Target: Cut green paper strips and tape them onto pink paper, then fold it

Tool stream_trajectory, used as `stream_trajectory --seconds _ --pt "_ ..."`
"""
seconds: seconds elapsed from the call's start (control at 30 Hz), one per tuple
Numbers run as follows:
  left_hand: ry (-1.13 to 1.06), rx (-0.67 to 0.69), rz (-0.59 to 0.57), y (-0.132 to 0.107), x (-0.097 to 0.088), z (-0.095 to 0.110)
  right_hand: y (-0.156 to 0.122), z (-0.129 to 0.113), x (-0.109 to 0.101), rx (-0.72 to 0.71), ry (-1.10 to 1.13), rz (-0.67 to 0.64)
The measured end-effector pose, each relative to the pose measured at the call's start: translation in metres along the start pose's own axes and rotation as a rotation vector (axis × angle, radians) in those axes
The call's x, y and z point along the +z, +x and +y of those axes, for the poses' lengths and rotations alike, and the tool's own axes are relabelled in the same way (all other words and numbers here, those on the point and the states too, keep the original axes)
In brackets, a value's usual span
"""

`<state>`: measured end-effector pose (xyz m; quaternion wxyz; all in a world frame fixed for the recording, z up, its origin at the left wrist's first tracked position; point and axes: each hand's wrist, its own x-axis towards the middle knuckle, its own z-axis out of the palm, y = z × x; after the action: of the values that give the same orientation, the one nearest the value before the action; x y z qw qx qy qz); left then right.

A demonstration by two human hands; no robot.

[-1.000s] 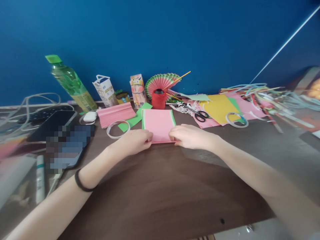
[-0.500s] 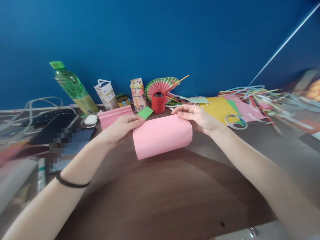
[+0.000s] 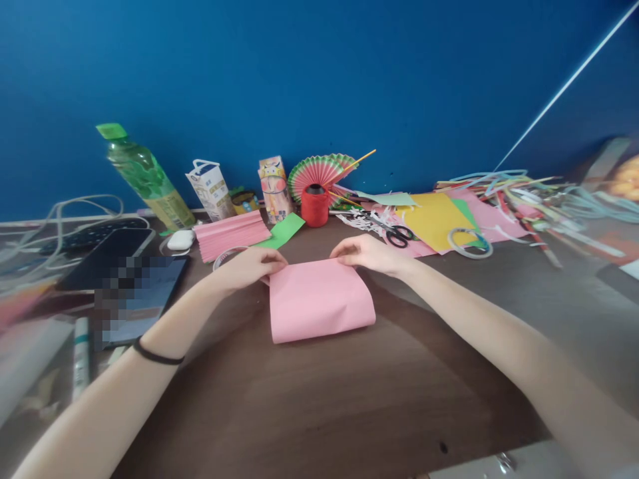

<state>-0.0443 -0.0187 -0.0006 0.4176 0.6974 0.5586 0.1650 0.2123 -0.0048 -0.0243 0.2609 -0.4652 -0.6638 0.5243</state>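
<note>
A pink paper sheet lies folded over on the brown table, its rounded fold toward me. My left hand pinches the sheet's far left corner. My right hand pinches the far right corner. Both hands press the paper's far edges down against the table. A black band circles my left wrist.
Behind the sheet lie a pleated pink paper, a green strip, a tape ring, scissors, a red thread spool, a paper fan, cartons, a green bottle. A tablet sits left; paper strips pile right.
The pink sheet was lifted from the table, flipped and curled over, then brought down nearer me. Both hands now hold its far edge instead of its near edge.
</note>
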Motion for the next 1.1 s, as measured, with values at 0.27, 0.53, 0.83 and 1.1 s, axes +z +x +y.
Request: stream_trajectory --seconds 0.27,0.53,0.83,1.1 --pt "-0.584 -0.095 0.01 0.001 -0.003 0.003 -0.004 -0.01 -0.005 0.119 0.624 -0.031" --pt "0.426 0.175 0.14 0.004 0.006 -0.007 0.003 0.01 -0.001 -0.12 -0.246 0.038" --pt "0.655 0.333 0.133 0.008 0.015 -0.012 0.001 0.012 0.009 -0.328 -0.617 0.079" --pt "0.654 0.327 0.093 0.011 0.021 -0.012 0.001 0.012 0.012 -0.34 -0.661 0.042"
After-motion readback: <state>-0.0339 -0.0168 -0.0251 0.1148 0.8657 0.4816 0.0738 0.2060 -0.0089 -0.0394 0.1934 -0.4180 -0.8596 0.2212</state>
